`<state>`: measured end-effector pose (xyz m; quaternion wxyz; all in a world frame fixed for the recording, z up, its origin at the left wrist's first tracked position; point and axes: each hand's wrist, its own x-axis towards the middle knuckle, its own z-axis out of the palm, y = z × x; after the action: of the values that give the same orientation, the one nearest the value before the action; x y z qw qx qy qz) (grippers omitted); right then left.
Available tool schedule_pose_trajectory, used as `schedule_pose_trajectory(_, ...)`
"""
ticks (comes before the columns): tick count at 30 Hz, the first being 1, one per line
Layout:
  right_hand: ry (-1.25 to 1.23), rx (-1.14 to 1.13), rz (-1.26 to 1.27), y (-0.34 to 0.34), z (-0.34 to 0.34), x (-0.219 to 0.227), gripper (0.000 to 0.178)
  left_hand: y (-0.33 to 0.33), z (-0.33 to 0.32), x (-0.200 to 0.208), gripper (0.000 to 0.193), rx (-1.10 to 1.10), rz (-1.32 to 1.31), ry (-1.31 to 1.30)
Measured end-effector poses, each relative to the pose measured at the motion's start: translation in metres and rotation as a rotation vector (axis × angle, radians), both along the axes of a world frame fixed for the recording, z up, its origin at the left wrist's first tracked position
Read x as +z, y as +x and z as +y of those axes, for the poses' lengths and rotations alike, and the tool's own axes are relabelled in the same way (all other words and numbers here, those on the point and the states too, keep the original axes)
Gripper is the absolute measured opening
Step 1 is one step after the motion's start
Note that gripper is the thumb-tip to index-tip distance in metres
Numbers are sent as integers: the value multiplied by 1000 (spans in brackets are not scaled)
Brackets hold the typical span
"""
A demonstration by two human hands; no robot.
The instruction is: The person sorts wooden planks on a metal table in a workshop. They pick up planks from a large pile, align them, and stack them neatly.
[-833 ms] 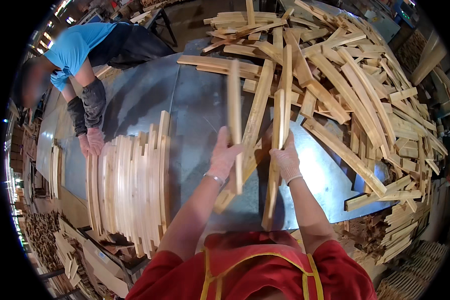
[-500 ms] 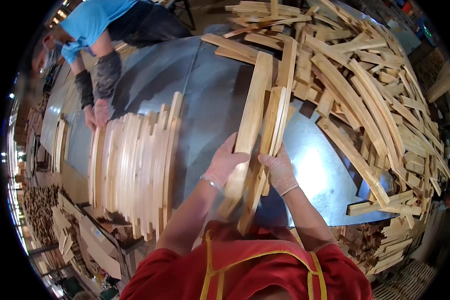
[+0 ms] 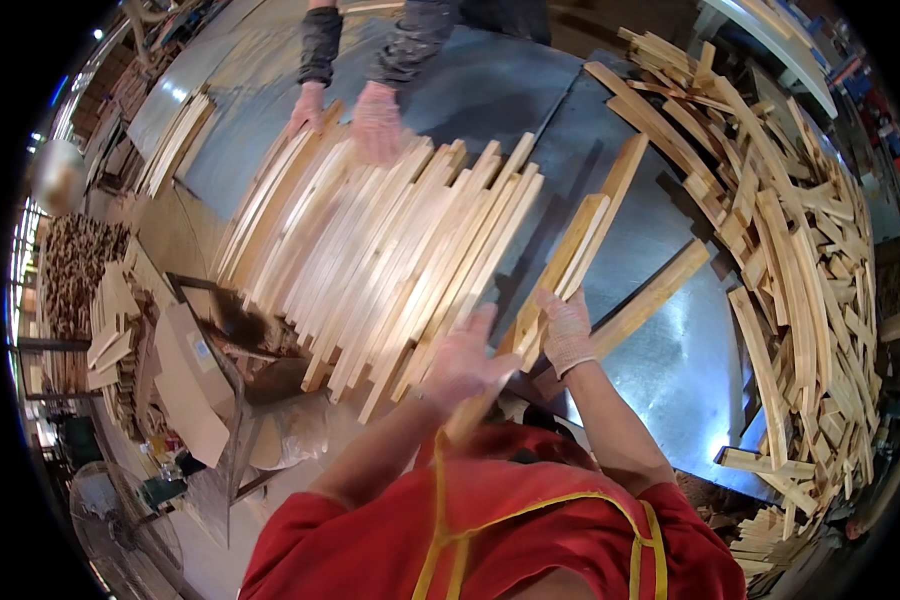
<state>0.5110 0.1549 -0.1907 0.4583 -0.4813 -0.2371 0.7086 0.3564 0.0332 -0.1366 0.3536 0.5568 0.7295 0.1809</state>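
My left hand [image 3: 462, 362] and my right hand [image 3: 566, 330], both in thin gloves, grip a small bundle of long curved wooden slats [image 3: 570, 258] that tilts up and to the right over the metal table [image 3: 660, 360]. Just left of the bundle stands a tight row of the same slats [image 3: 370, 250], set on edge. A co-worker's gloved hands [image 3: 355, 115] press on the far end of that row. One more slat [image 3: 650, 298] lies flat to the right of my right hand.
A big loose heap of slats [image 3: 790, 240] covers the table's right side. A smaller stack [image 3: 175, 140] lies at the far left. Cardboard and wood scraps [image 3: 185, 360] sit below the table's left edge, with a fan [image 3: 120, 530] on the floor.
The view has swung left. My hands have carried the bundle of slats leftward, close to the standing row. The co-worker's hands still rest on the row's far end.
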Motion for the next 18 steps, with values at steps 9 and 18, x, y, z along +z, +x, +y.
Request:
schedule_pose_trajectory(9, 293, 734, -1125, -12, -37, 30, 60, -84, -48, 19, 78, 578, -562, 171)
schedule_pose_trajectory(18, 367, 945, -845, -7, -13, 37, 79, -130, -51, -12, 21, 987, -1518, 435)
